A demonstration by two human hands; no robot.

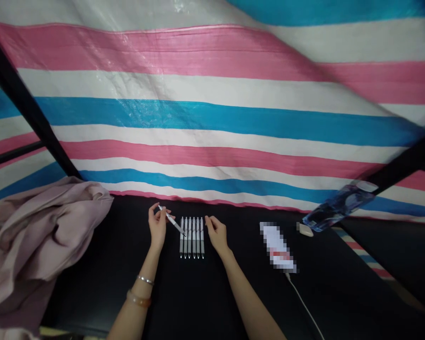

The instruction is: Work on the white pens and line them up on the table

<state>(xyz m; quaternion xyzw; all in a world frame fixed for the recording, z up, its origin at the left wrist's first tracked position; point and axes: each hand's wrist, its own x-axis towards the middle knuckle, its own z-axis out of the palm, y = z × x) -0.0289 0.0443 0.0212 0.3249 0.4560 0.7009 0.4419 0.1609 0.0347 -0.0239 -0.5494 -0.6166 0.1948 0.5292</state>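
Observation:
A white-and-grey pen [174, 222] is held in my left hand [157, 225], pinched near its upper end. It slants down to the right, and its tip overlaps the left part of a row of pens [191, 238] in view; whether it touches them I cannot tell. Several matching pens make up this row, lying side by side with white upper halves, grey grips and tips toward me. Just right of the row rests my right hand [217, 234], fingers curled in loosely, with nothing visible in them. Its thumb side is close to the rightmost pen's upper end.
Crumpled pinkish cloth [56, 222] covers the left of the black table [194, 297]. On the right are a blurred-out phone-like object [276, 248] with a white cable [302, 300], a small white case [306, 230] and a clear bottle [336, 208]. Striped sheeting [212, 118] hangs behind.

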